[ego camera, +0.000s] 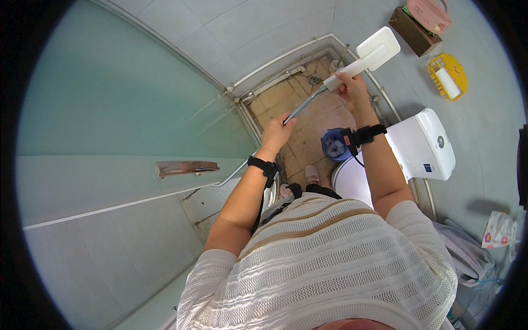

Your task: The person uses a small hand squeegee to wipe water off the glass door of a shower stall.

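Observation:
My right hand (354, 91) is closed around the handle of a white shower head (381, 45), whose broad square face points up and right. A flexible metal shower hose (306, 105) leaves the handle's lower end. My left hand (278, 133) grips this hose a short way below. Past my left wrist the hose curves toward the frosted glass shower door (132, 90) and on beyond its edge. Both my wrists wear black straps. No water is seen coming from the shower head, though its spray side is hard to make out.
A white toilet (429, 144) stands at right, beside a blue waste bin (324, 145) with white contents. The tiled floor (297, 146) has a drain and wall-side pipes (276, 82). On the right wall hang a yellow holder (460, 76) and a pink basket (429, 14).

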Tool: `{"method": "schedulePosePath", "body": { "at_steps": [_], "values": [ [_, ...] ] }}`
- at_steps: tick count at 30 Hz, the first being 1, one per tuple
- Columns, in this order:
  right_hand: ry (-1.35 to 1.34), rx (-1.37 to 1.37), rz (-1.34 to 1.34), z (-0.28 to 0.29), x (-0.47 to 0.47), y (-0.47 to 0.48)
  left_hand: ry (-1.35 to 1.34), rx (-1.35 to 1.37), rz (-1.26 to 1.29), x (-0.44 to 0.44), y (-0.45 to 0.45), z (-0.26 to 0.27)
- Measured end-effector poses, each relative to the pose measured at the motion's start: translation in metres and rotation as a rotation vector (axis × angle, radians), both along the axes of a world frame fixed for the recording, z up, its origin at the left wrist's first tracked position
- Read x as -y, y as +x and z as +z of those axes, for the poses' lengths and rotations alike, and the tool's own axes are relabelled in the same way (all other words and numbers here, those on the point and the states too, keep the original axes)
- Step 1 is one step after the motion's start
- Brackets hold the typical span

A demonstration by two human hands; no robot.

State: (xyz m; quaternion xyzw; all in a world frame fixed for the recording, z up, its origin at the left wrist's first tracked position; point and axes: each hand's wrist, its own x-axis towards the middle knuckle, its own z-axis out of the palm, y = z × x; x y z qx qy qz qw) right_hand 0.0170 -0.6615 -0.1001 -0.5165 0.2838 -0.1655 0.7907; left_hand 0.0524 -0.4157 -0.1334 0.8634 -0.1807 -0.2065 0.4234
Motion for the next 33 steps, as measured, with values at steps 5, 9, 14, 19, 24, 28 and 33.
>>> {"method": "schedulePosePath", "body": {
  "at_steps": [5,9,14,19,24,28,33],
  "values": [
    [0.02,0.025,-0.025,-0.01,0.004,0.005,0.017,0.079,-0.027,0.001,0.0,-0.003],
    [0.041,0.011,-0.044,-0.009,-0.002,0.005,-0.015,0.079,-0.026,-0.001,-0.001,-0.003],
    [0.029,-0.037,-0.029,-0.007,0.0,0.003,0.0,0.075,-0.04,-0.001,-0.001,0.003],
    [0.035,-0.09,0.015,0.002,-0.004,0.001,-0.017,0.1,-0.073,-0.001,-0.002,-0.002],
    [-0.003,-0.145,0.161,-0.007,-0.004,0.002,-0.033,0.079,-0.099,-0.003,-0.004,0.0],
    [0.042,-0.085,0.097,-0.012,-0.01,0.012,-0.114,0.162,-0.082,-0.007,-0.006,-0.008],
    [-0.045,-0.19,0.219,-0.001,-0.019,0.012,-0.02,0.044,-0.095,-0.007,-0.01,0.0]
  ]
}}
